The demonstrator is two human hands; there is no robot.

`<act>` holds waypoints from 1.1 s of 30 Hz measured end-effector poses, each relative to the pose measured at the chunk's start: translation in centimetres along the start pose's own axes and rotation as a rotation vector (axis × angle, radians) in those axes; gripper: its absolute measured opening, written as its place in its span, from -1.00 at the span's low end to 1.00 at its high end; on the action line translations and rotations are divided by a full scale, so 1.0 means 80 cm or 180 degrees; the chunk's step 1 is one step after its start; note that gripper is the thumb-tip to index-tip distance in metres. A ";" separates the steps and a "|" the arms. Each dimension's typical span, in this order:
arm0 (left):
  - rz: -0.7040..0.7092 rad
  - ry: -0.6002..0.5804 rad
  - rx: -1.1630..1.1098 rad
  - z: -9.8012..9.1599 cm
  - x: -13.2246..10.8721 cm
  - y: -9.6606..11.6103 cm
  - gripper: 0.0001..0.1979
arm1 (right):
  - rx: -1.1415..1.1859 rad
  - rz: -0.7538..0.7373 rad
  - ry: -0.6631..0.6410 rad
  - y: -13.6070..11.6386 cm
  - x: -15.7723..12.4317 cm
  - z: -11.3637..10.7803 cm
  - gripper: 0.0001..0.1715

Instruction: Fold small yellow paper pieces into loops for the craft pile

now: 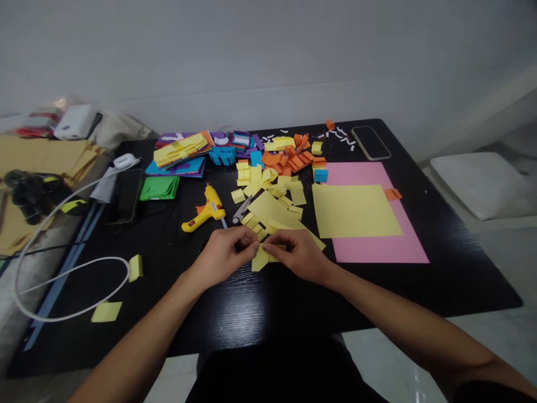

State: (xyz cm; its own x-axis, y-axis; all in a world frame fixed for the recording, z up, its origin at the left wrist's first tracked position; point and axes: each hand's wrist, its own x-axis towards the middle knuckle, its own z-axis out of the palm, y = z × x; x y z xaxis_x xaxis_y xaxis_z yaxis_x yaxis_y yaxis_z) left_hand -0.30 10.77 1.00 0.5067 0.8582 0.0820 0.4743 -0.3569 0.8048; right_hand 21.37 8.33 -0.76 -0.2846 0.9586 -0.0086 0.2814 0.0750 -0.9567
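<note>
My left hand (226,252) and my right hand (300,254) meet at the middle of the black table, fingertips pinched together. Between them is a small piece of yellow paper (260,260), its lower end hanging below my fingers. Both hands are closed on it; the fold or edge under the fingertips is hidden. Just beyond lie larger yellow sheets (272,211) and several small folded yellow pieces. Scissors (242,209) rest at the left of that pile, partly covered. A yellow glue gun (206,210) lies beyond my left hand.
A yellow sheet (356,211) lies on a pink sheet (377,251) at right. Orange folded papers (289,159), stacked coloured papers (182,151) and a green bundle (159,187) are farther back. A phone (371,142) lies back right, another phone (125,196) left. A white cable (75,316) loops at left.
</note>
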 end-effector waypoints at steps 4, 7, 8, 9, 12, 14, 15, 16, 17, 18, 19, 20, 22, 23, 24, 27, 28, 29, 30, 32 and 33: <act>-0.0129 0.0252 -0.0038 -0.007 0.001 -0.004 -0.87 | 0.0039 0.0067 0.0118 0.003 0.002 -0.002 -0.80; -0.0126 0.0310 -0.0036 -0.003 0.001 0.001 -0.87 | 0.0085 0.0108 0.0098 0.005 0.003 -0.001 -0.78; -0.0090 0.0234 -0.0050 -0.001 0.001 0.003 -0.87 | 0.0084 0.0119 0.0077 0.005 0.003 0.000 -0.76; -0.0048 0.0176 -0.0080 0.002 0.001 0.005 -0.87 | 0.0081 0.0122 0.0054 0.006 0.002 0.000 -0.75; 0.0049 0.0048 -0.0068 0.006 0.000 0.006 -0.86 | 0.0110 0.0140 -0.0035 0.007 0.002 0.002 -0.71; 0.0056 -0.0003 -0.0043 0.006 0.000 0.005 -0.84 | 0.0205 0.0183 -0.0042 0.007 0.003 0.001 -0.70; 0.0052 -0.0009 -0.0041 0.005 0.000 0.004 -0.83 | 0.0255 0.0218 -0.0026 0.006 0.003 0.001 -0.70; 0.0046 -0.0005 -0.0041 0.005 0.000 0.003 -0.83 | 0.0302 0.0258 -0.0009 0.006 0.003 0.001 -0.71; 0.0039 0.0010 -0.0045 0.004 0.000 0.002 -0.83 | 0.0343 0.0290 0.0008 0.005 0.003 0.000 -0.71; 0.0039 0.0025 -0.0050 0.004 0.000 0.002 -0.83 | 0.0372 0.0310 0.0010 0.005 0.004 0.000 -0.71; 0.0047 0.0033 -0.0053 0.004 0.000 0.002 -0.83 | 0.0393 0.0311 -0.0001 0.005 0.004 -0.001 -0.71; 0.0065 0.0027 -0.0052 0.004 0.000 0.002 -0.84 | 0.0410 0.0301 -0.0021 0.004 0.004 -0.001 -0.71; 0.0115 -0.0022 -0.0040 0.004 -0.001 0.003 -0.85 | 0.0423 0.0274 -0.0080 0.004 0.004 -0.001 -0.71; 0.0142 -0.0053 -0.0032 0.004 -0.001 0.003 -0.84 | 0.0413 0.0267 -0.0109 0.005 0.003 -0.001 -0.71; 0.0167 -0.0082 -0.0022 0.004 -0.001 0.003 -0.84 | 0.0398 0.0266 -0.0134 0.005 0.003 -0.001 -0.71; 0.0206 -0.0127 0.0015 0.004 -0.001 0.003 -0.82 | 0.0365 0.0242 -0.0142 0.005 0.003 -0.001 -0.72; 0.0197 -0.0122 0.0022 0.004 0.000 0.002 -0.81 | 0.0355 0.0226 -0.0121 0.004 0.003 -0.001 -0.73; 0.0163 -0.0111 0.0017 0.004 0.000 0.002 -0.80 | 0.0345 0.0210 -0.0092 0.004 0.003 -0.002 -0.73; 0.0106 -0.0107 -0.0004 0.004 0.000 0.002 -0.79 | 0.0340 0.0193 -0.0051 0.004 0.003 -0.002 -0.74; -0.0035 -0.0110 -0.0080 0.004 0.000 0.001 -0.78 | 0.0373 0.0163 0.0004 0.003 0.004 -0.002 -0.75; -0.0099 -0.0123 -0.0124 0.004 0.000 0.001 -0.78 | 0.0408 0.0148 0.0019 0.004 0.004 -0.002 -0.75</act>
State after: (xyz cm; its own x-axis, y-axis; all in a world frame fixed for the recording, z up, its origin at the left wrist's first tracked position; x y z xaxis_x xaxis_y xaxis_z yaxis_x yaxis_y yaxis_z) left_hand 0.00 10.63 0.87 0.5199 0.8535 0.0344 0.4622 -0.3149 0.8290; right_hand 21.50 8.68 -1.00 -0.2684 0.9619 -0.0523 0.1744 -0.0048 -0.9847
